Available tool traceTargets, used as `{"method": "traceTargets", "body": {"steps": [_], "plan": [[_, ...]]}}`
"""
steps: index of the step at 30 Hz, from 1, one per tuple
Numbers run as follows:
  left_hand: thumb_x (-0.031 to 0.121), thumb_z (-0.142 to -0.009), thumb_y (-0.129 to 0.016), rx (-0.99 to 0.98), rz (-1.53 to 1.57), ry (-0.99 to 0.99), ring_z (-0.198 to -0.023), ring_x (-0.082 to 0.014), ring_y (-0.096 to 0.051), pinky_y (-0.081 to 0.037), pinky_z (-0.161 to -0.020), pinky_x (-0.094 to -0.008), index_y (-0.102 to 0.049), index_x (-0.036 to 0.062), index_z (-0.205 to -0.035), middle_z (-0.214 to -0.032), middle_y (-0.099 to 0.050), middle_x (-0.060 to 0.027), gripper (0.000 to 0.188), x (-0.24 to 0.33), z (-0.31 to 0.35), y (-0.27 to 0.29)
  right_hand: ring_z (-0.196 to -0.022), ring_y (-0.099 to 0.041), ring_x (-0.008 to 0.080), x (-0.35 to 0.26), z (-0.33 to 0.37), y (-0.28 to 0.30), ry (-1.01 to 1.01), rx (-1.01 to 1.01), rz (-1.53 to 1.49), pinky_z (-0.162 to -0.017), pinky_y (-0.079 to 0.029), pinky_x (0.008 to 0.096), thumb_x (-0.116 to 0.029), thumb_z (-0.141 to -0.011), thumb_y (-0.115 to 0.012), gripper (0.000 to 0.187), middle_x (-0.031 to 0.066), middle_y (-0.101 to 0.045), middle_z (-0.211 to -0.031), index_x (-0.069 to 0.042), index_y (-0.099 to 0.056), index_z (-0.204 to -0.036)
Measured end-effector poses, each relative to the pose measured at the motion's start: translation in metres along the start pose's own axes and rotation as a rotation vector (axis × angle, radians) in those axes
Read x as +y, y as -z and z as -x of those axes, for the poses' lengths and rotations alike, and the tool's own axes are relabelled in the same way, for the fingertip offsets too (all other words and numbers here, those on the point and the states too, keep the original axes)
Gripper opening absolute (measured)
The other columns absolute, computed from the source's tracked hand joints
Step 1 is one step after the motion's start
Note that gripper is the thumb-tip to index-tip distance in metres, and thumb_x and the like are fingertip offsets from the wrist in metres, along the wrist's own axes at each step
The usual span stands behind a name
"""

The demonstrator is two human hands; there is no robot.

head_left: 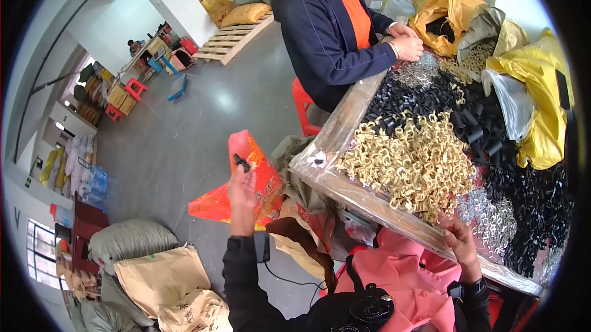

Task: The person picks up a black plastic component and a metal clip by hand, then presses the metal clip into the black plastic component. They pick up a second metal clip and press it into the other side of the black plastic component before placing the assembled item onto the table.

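Black piece is at the fingertips of the left hand, on its far side, and its long axis seems to slant from upper left to lower right. This hand is the nearer one; its fingers are pinched on the piece, in front of the red bag and away to the left of the surface. The right hand is beside the gold pieces, fingers half curled (whether it holds something, I cannot tell).

Black sleeves and dark wrist devices accompany a pink garment.
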State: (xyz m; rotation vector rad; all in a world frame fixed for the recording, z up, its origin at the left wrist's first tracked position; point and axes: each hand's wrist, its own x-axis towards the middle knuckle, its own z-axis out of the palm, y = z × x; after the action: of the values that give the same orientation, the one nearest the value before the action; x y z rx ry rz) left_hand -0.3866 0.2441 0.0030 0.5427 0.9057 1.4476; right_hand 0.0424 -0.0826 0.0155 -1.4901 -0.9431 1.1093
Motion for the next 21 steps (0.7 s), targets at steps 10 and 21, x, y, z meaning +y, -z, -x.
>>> {"method": "traceTargets", "body": {"steps": [10,21], "plan": [[0.016,-0.076,-0.059,0.263,-0.078,-0.013,-0.073,-0.0161,-0.057,-0.047,-0.069,-0.0257,-0.055,0.0,-0.089,-0.08,-0.059,-0.0075,0.02,-0.004,-0.113,0.045,-0.055,-0.038,0.0024,0.0,0.005,-0.009,-0.061,0.144,0.032,-0.048,-0.03,0.017,-0.01,-0.081,-0.054,0.013,-0.0044,-0.046,-0.064,0.0,-0.05,-0.087],[0.019,-0.079,-0.056,0.077,0.013,0.065,-0.083,-0.0175,-0.056,-0.048,-0.072,-0.0242,-0.053,0.0004,-0.096,-0.089,-0.058,-0.0085,0.025,-0.027,-0.055,0.014,-0.057,-0.045,0.0058,-0.024,0.002,-0.008,-0.072,0.219,0.343,-0.051,-0.037,0.0211,-0.002,-0.077,-0.053,0.011,0.0,-0.05,-0.064,0.001,-0.053,-0.087]]}}
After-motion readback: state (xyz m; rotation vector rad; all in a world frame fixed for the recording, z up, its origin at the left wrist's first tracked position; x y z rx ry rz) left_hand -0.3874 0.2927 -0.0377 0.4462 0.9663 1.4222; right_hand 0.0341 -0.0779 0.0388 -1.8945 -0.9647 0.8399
